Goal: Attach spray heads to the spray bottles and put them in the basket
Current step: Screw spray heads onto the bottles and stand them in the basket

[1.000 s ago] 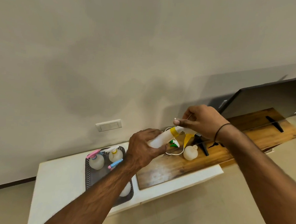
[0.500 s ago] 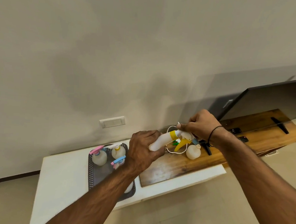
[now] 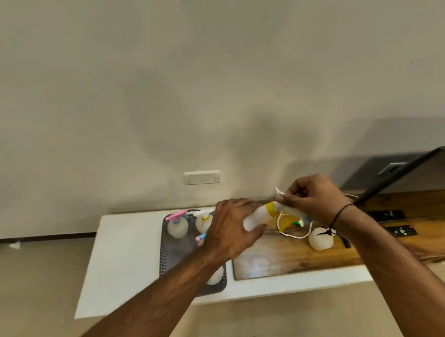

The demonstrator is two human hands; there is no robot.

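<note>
Now left hand (image 3: 232, 229) grips tilted bottle (image 3: 257, 218), neck up-right, right hand (image 3: 314, 200) grips spray head (image 3: 285, 210).

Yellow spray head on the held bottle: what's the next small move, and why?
Probably keep twisting the yellow spray head tight. The left hand grips the bottle, the right hand grips the head at its neck, both held above the counter, so it looks not yet ready for the basket.

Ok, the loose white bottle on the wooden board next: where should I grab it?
Grip the loose bottle around its round belly from above. It seems upright and headless, its neck partly behind the right wrist, so the wide body is the clearest hold, probably.
</note>
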